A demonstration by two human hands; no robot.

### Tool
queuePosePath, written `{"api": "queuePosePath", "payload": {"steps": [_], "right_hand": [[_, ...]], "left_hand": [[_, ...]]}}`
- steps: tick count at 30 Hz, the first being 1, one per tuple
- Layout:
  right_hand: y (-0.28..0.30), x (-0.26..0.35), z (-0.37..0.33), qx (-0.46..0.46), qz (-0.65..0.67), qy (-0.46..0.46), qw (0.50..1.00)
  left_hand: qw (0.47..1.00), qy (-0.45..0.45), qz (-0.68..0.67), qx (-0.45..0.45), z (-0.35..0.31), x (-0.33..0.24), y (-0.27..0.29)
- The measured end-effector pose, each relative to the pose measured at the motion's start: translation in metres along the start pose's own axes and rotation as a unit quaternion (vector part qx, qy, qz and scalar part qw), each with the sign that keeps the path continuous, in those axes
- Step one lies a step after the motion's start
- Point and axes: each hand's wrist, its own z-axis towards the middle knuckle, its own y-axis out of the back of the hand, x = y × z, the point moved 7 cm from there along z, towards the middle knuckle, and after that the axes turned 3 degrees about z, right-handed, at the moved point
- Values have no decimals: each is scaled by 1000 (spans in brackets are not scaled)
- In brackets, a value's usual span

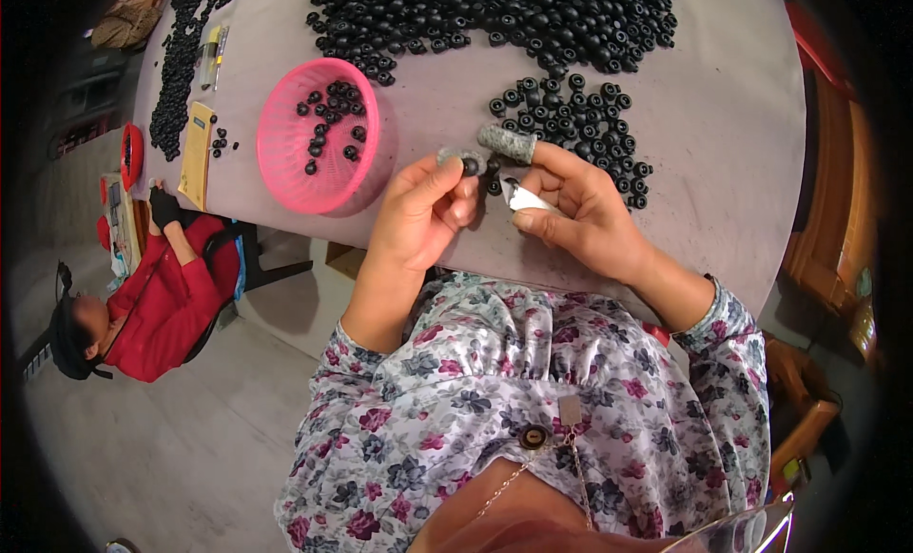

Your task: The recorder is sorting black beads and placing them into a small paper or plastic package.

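A: Landmark for placement?
B: Pink basket (285,168), on the grey table (428,97). Loose beads (333,111) lie inside it.
A: Left hand?
B: Left hand (418,211), just right of the basket. Thumb and forefinger clamped on one black bead (470,167). A grey finger cover (449,156) shows at the forefinger.
A: Right hand?
B: Right hand (590,215), farther right of the basket than the left one. Thumb and bent fingers clamped on a white tool (533,202) with a pointed tip, directed toward the left hand. Forefinger extended, apart from the tool, in a grey sleeve (509,144). Cannot tell whether the tip touches any bead.
A: Other beads?
B: Small pile (571,111), right of the basket, beyond the right hand. Large pile (514,25), beyond the basket and to its right. Long strip of beads (178,87), left of the basket, toward the far side.
A: Remaining items left of the basket?
B: Tan packet (196,154), near; pens (214,58) beyond it; red bowl (131,155) farther left. Seated co-worker in a red top (181,291), lower left of the basket.
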Motion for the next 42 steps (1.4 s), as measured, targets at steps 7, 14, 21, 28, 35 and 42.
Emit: {"api": "queuePosePath", "payload": {"steps": [7, 14, 21, 28, 35, 42], "right_hand": [[-3, -4, 1, 33, -11, -1, 999], [-3, -2, 1, 43, -3, -32, 999], [-3, -1, 0, 42, 12, -24, 999], [-4, 1, -1, 46, 3, -20, 999], [-2, 0, -3, 39, -5, -3, 999], [0, -2, -3, 36, -2, -11, 999]], "left_hand": [[988, 73, -129, 41, -1, 25, -10], [987, 69, -113, 89, -3, 25, -14], [986, 88, -119, 76, -6, 26, -15], [987, 94, -107, 78, -8, 30, -16], [987, 102, -99, 77, -8, 31, -18], [989, 96, -93, 66, -9, 33, -16]]}}
